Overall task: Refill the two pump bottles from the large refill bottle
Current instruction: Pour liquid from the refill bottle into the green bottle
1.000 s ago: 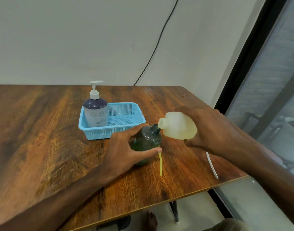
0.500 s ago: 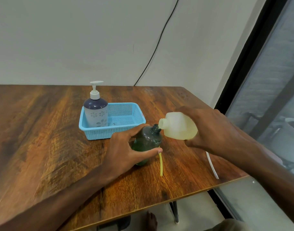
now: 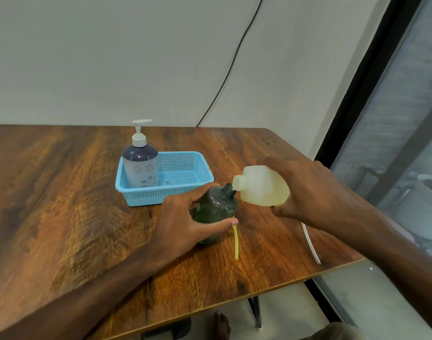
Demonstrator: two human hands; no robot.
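Note:
A dark green pump bottle (image 3: 216, 211) stands open-necked on the wooden table (image 3: 63, 204), and my left hand (image 3: 183, 222) grips its body. My right hand (image 3: 310, 192) holds the pale yellowish refill bottle (image 3: 261, 186) tipped sideways, its open mouth touching the green bottle's neck. A second pump bottle (image 3: 141, 163), dark blue over white with a white pump head, stands in the left end of a light blue basket (image 3: 185, 192). A yellow dip tube (image 3: 235, 241) lies on the table just in front of the green bottle.
A white tube (image 3: 309, 241) lies near the table's right edge, partly under my right arm. A black cable (image 3: 232, 62) runs down the wall behind. A dark window frame (image 3: 372, 77) stands to the right. The table's front edge is close below my arms.

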